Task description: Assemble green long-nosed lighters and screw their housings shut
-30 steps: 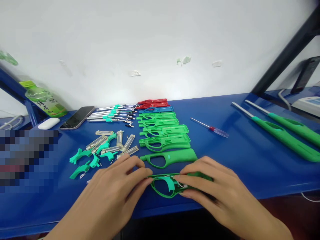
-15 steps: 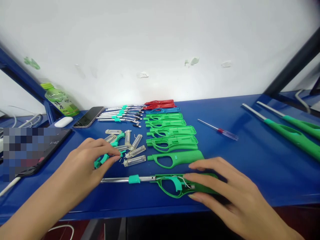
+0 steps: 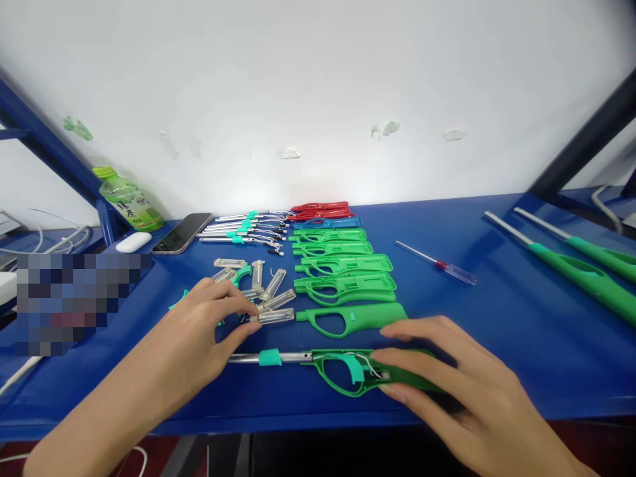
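My left hand (image 3: 209,324) pinches the left end of a clear plastic fuel tank (image 3: 277,316), the nearest of several loose ones on the blue table. My right hand (image 3: 452,371) holds the open green lighter shell (image 3: 342,389) at its handle, thumb below and fingers above. Inside that shell are a teal trigger (image 3: 355,368) and a white wire (image 3: 370,364). A metal tube (image 3: 293,357) with a teal slider (image 3: 269,357) runs left from it. Small teal parts (image 3: 242,273) lie partly hidden behind my left hand.
Green shell halves (image 3: 348,282), a blue one (image 3: 328,223) and red ones (image 3: 320,207) lie in a column. Wired metal tubes (image 3: 223,228) are left of them. A screwdriver (image 3: 457,272) and two whole lighters (image 3: 571,265) lie right. A phone (image 3: 183,233) and bottle (image 3: 132,202) stand back left.
My left hand has moved right and slightly down, from the small teal parts to the nearest clear fuel tank. My right hand keeps its hold on the green shell. The view has shifted slightly.
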A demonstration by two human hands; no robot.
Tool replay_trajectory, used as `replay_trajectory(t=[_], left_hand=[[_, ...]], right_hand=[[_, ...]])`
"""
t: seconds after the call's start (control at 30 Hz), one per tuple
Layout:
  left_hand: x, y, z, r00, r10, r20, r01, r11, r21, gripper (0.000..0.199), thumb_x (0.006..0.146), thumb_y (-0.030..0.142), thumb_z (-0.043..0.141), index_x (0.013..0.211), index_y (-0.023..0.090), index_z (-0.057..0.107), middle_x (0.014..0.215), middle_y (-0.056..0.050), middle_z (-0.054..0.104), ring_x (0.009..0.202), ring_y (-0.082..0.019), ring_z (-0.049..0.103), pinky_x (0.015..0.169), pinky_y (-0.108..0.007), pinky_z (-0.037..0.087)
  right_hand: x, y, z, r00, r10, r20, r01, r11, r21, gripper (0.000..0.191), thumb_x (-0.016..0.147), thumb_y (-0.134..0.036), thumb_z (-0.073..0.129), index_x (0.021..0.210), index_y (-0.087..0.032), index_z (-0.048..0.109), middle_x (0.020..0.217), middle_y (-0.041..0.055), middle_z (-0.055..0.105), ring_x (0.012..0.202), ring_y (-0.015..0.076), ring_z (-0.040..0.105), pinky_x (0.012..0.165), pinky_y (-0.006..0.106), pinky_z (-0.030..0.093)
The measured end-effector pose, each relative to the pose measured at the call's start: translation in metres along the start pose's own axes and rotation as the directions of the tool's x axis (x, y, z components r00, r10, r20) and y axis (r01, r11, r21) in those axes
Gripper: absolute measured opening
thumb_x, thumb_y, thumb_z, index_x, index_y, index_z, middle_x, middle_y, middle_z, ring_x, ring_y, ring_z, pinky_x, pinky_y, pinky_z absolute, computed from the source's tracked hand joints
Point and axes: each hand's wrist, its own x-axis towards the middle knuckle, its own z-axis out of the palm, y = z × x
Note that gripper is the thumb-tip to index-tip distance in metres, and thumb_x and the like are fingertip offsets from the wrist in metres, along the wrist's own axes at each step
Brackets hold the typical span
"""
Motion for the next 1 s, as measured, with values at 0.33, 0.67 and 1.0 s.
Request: replay_trajectory(t=[0.33,0.67,1.0], left_hand=[[-0.015,0.1,-0.013,0.942,0.291,-0.167,-0.31,0.945,-0.105,0.013,0.114,0.029,0.055,0.111,0.03,0.068,0.09,0.005,0.077,0.082,-0.017,0.072,0.076,-0.031,0.062],[-0.007,0.112,0.0,0.933,0.303,-0.196,-0.313,0.949,-0.024,0.023,0.117,0.031,0.047,0.125,0.025,0.068,0.099,0.001,0.082,0.082,-0.019,0.077,0.066,-0.032,0.062],[-0.031,-0.021,-0.055,0.983,-0.112,0.149,0.11,0.994,0.018,0.032,0.097,0.039,0.053,0.105,0.033,0.083,0.093,0.003,0.086,0.074,-0.022,0.083,0.064,-0.028,0.063]], right_hand=[[-0.011,-0.001,-0.005,0.995,-0.024,-0.096,0.034,0.994,0.108,0.045,0.117,-0.049,0.044,0.151,-0.025,0.061,0.105,0.0005,0.079,0.109,0.0238,0.074,0.128,0.044,0.037],[-0.003,0.004,-0.001,0.99,-0.07,-0.125,0.086,0.988,0.128,0.02,0.104,-0.023,0.074,0.123,-0.028,0.075,0.1,-0.0052,0.081,0.095,0.0187,0.073,0.121,0.04,0.044],[-0.007,0.003,0.007,0.971,0.051,-0.233,-0.026,0.994,0.108,0.026,0.102,-0.014,0.074,0.123,-0.03,0.076,0.103,-0.0034,0.079,0.093,0.019,0.074,0.118,0.044,0.048]])
